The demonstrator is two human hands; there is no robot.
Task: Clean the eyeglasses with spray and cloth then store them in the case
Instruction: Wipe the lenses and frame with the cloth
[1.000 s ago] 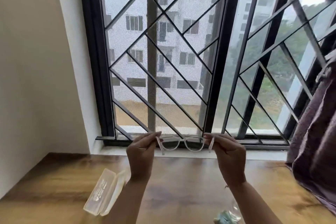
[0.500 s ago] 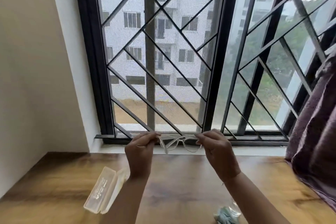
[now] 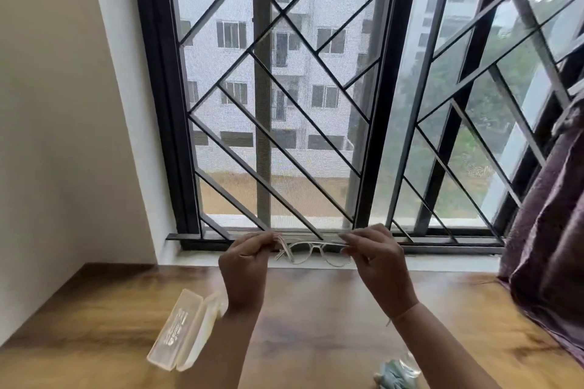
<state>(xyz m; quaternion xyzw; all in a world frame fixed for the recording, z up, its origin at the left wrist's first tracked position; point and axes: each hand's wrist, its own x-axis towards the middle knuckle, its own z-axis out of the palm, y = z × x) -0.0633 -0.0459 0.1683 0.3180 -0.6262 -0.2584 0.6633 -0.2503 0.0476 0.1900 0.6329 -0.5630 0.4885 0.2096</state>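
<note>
A wide dark-framed window [image 3: 316,98] with a diagonal metal grille [image 3: 284,123] fills the far wall, showing a white apartment block [image 3: 284,41] and green trees [image 3: 493,104] in flat daylight. A cream plaster wall [image 3: 57,120] stands left, a purple fabric curtain [image 3: 550,218] hangs right, above a brown wood-grain tabletop [image 3: 316,325].

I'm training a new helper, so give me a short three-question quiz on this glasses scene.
1. True or false: the clear-framed eyeglasses are held off the brown wooden table by both the left hand and the right hand.
2. The translucent plastic glasses case is: A) shut, B) open on the table, C) on the windowsill.
3. Which edge of the view is the pale blue-green cloth near?

Key: 1 true; 2 B; 3 the bottom edge, right of centre.
</note>
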